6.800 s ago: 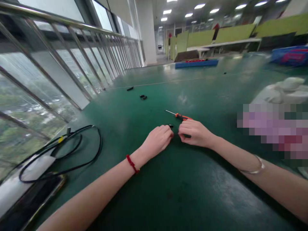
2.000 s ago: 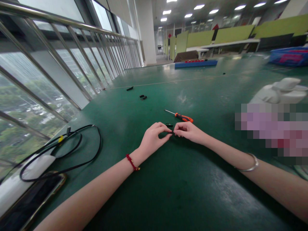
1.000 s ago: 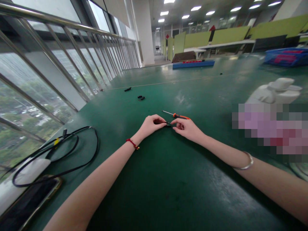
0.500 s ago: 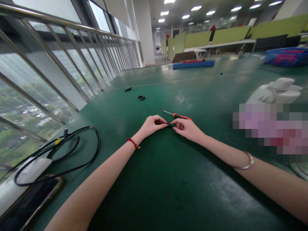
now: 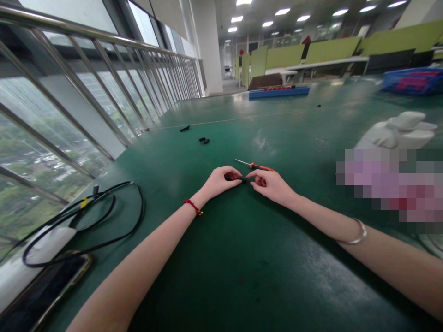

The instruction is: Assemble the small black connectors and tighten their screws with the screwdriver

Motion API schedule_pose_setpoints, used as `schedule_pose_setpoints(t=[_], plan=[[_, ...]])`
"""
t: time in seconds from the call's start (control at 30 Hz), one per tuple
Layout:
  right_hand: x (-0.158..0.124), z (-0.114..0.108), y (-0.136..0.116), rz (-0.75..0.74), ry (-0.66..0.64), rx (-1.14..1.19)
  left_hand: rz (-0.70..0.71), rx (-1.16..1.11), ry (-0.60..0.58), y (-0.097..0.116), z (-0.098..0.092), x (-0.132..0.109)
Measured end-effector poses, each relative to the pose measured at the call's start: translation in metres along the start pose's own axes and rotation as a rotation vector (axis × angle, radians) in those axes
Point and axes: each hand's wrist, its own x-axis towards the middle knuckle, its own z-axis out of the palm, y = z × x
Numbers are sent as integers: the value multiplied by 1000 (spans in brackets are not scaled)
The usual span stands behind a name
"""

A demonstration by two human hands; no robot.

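My left hand (image 5: 223,180) pinches a small black part (image 5: 244,179) between thumb and forefinger, just above the green table. At the right end of this part are the curled thumb and forefinger of my right hand (image 5: 266,182), closed about its edge. The part is too small to make out its kind, and fingers hide some of it. Just beyond my right hand lies a screwdriver (image 5: 258,166) with an orange and black handle, its thin shaft pointing left.
Several small black pieces (image 5: 204,140) lie farther back on the green table (image 5: 214,258). A black cable (image 5: 141,203) and a phone (image 5: 44,290) are at left. A white object (image 5: 398,131) stands right, blue trays (image 5: 278,92) at the back. A metal railing (image 5: 104,39) borders the left side.
My fingertips have shifted very slightly at the black part, with the right thumb and forefinger a little farther right. The screwdriver and other pieces stay where they were.
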Motion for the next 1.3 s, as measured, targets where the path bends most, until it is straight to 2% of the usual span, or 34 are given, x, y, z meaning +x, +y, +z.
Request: schedule_pose_setpoints(t=[0.13,0.2,0.27,0.37,0.47,0.57,0.7,0.8,0.9,1.07,1.17,1.3], plan=[[-1,-9,-1,-30,255,-402,6,27,20,3,1,-2],[-2,-10,3,42,275,-601,8,38,31,4,1,-3],[-2,-10,10,110,232,-679,16,48,36,3,2,-3],[-1,-8,19,128,195,-629,25,74,42,3,4,-4],[1,-11,18,143,234,-426,26,118,77,4,9,-6],[9,-22,8,164,341,-45,43,159,106,6,12,-8],[34,-48,-12,77,563,246,48,138,80,6,12,-9],[56,-63,-28,15,658,158,34,110,47,5,11,-8],[68,-65,-46,-48,733,24,16,79,34,5,10,-7],[61,-49,-62,-59,652,-42,-6,51,29,6,10,-7],[58,-43,-59,-63,618,-52,-13,55,23,6,10,-7],[59,-42,-54,-80,641,-36,-26,66,20,6,10,-7]])
